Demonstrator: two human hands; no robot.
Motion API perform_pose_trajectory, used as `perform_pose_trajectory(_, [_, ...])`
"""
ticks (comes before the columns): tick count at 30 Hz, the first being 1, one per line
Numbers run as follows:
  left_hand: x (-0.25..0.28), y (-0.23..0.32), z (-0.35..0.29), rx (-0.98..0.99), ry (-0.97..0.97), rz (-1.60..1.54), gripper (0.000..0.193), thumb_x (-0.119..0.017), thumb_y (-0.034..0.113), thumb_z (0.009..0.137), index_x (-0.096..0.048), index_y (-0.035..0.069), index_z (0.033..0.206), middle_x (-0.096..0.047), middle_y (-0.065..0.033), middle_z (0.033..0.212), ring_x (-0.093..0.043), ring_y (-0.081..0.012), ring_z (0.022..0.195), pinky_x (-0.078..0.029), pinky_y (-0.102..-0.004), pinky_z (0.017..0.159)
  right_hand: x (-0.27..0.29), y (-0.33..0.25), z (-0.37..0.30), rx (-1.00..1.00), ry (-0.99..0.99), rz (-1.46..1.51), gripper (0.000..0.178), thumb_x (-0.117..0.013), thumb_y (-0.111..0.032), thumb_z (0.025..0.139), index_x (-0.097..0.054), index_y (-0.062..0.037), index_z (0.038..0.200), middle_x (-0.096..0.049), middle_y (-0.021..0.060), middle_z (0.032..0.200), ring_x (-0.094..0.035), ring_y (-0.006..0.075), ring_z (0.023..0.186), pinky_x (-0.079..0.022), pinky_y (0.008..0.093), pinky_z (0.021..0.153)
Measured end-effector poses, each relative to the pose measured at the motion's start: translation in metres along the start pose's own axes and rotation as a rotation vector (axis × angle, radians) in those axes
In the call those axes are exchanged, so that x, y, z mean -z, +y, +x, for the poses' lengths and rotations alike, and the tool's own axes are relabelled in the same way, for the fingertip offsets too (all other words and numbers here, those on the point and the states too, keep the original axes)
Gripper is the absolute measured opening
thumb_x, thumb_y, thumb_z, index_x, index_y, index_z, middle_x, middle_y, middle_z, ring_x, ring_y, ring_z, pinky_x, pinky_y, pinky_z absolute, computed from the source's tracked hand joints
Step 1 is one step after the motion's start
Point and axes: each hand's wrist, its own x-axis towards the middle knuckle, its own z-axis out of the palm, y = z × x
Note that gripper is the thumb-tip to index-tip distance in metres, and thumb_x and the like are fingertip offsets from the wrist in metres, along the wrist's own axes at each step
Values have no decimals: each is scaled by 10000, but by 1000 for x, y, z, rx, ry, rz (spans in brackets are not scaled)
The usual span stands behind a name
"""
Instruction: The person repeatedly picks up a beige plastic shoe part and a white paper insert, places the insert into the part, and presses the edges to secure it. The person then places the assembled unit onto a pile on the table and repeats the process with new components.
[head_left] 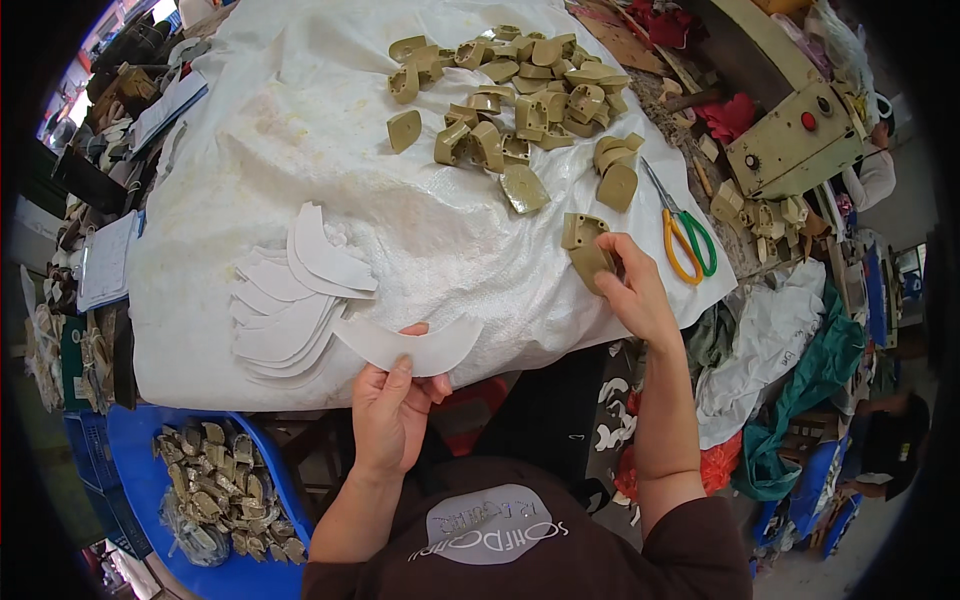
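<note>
My left hand (394,413) pinches a white crescent-shaped piece (428,347) between thumb and fingers, near the table's front edge. My right hand (633,288) grips an olive plastic shoe heel (588,258) by its side, with the hollow, holed end facing away from me. Left of my left hand lies a fanned pile of similar white curved pieces (290,315). A loose pile of olive heels (545,105) spreads over the far part of the table. A few more heels (617,180) lie just beyond my right hand.
A wrinkled white sheet (260,150) covers the table. Scissors (688,235) with orange and green handles lie at its right edge. A blue tub (130,450) at lower left contains many glossy heels (220,480). At right stands a beige machine box (797,140) with a red button.
</note>
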Motion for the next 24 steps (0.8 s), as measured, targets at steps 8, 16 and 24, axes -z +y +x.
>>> perform_pose_trajectory(8, [7,-1,0,-3,-53,11,357,-397,187,988,-460,-64,1234,-604,-121,876,-580,-185,729,-452,-294,636,7,-29,5,199,-137,-571,293,-593,-15,761,-583,-22,1054,-580,132,896,-558,289,882,-456,387,725])
perform_pose_trajectory(16, [13,-2,-3,-48,-33,86,392,-388,236,1001,-455,-60,1248,-604,-125,923,-577,-179,782,-456,-303,664,-7,-76,-13,256,130,-3,335,-568,137,720,-609,-11,1017,-641,157,948,-634,315,874,-520,350,760])
perform_pose_trajectory(24, [4,-6,-10,-129,19,66,368,-397,194,1006,-475,-67,1253,-572,-131,1170,-562,-159,977,-445,-313,870,-78,-113,-48,602,114,600,485,-693,97,679,-533,-85,1098,-595,175,1124,-562,294,939,-508,343,731])
